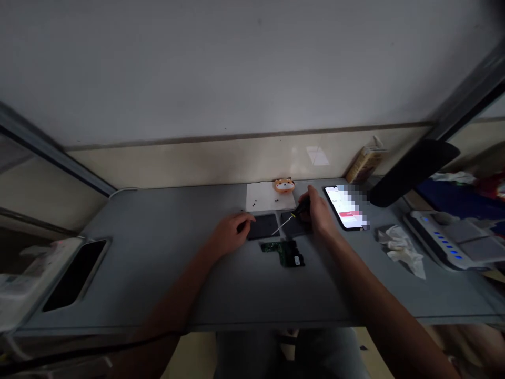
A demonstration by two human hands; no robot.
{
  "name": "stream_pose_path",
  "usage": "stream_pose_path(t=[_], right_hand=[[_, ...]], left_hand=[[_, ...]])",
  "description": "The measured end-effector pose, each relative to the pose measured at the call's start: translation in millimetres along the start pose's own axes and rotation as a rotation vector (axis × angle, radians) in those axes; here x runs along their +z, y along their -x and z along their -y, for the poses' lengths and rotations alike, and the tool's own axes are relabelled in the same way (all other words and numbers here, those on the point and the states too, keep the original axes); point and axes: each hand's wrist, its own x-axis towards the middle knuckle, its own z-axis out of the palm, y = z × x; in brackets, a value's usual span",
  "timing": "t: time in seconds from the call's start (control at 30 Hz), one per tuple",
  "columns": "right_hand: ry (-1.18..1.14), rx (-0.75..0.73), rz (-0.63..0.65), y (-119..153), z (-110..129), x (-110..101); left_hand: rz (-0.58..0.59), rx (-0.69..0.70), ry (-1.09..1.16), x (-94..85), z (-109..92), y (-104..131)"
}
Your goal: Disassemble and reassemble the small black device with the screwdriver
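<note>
My right hand [317, 210] is closed around the dark handle of a screwdriver [286, 222]. The bare metal shaft slants down to the left, its tip over a flat black rectangular panel [263, 227]. At that panel's left edge, the bent fingers of my left hand [232, 232] hold it against the table. A second dark panel [292, 226] lies just to the right, partly under the screwdriver and my right hand. Nearer to me rests a green circuit board [281, 252] with a black part at its right end.
Behind the panels, a white paper sheet [258, 196] carries several tiny dark screws and an orange animal-faced case [284, 185]. A lit phone [343, 208], crumpled tissue [402, 250], black cylinder [414, 173] and carton [365, 164] stand right. Another phone [77, 273] lies left.
</note>
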Motion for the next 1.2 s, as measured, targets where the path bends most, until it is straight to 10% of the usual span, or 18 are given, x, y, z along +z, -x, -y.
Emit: stream_pose_path(t=[0.7, 1.2], right_hand=[[-0.073, -0.075, 0.036, -2, -6, -1], [-0.197, -0.183, -0.232, -7, -21, 1]], left_hand=[[-0.045, -0.003, -0.021, -9.8, -7, 2], [0.049, 0.005, -0.062, -3.0, -4, -3]])
